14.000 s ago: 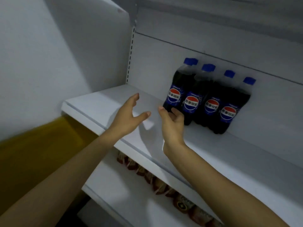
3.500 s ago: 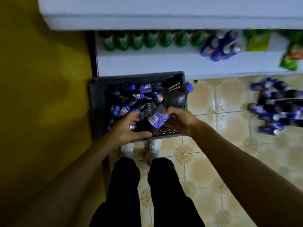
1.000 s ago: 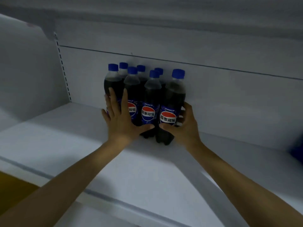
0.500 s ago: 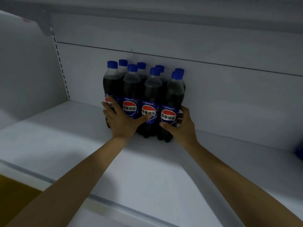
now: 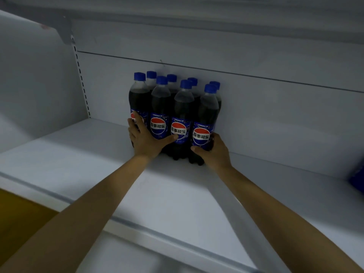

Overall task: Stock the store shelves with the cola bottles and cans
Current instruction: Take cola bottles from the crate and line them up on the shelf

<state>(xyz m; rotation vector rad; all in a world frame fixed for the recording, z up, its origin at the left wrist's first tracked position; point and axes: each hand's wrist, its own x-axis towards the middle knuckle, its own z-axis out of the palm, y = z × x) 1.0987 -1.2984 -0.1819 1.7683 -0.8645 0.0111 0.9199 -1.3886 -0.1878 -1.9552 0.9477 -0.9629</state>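
Several cola bottles [image 5: 178,113] with blue caps stand upright in two rows at the back of a white shelf [image 5: 177,194], against the rear panel. My left hand [image 5: 144,137] lies flat against the lower front of the left bottles, fingers straight and spread, thumb reaching to the third bottle's label. My right hand [image 5: 213,152] wraps the base of the front right bottle [image 5: 204,125], thumb across its front and fingers curled behind it.
The shelf's side wall [image 5: 35,85] stands at the left with a slotted upright [image 5: 80,75]. A shelf board [image 5: 197,16] hangs overhead. A blue object [image 5: 357,180] shows at the right edge. A yellow wall [image 5: 17,219] lies below left.
Since half a second ago the front right bottle stands more upright in line with its row. Both hands stay on the bottles, almost unmoved.
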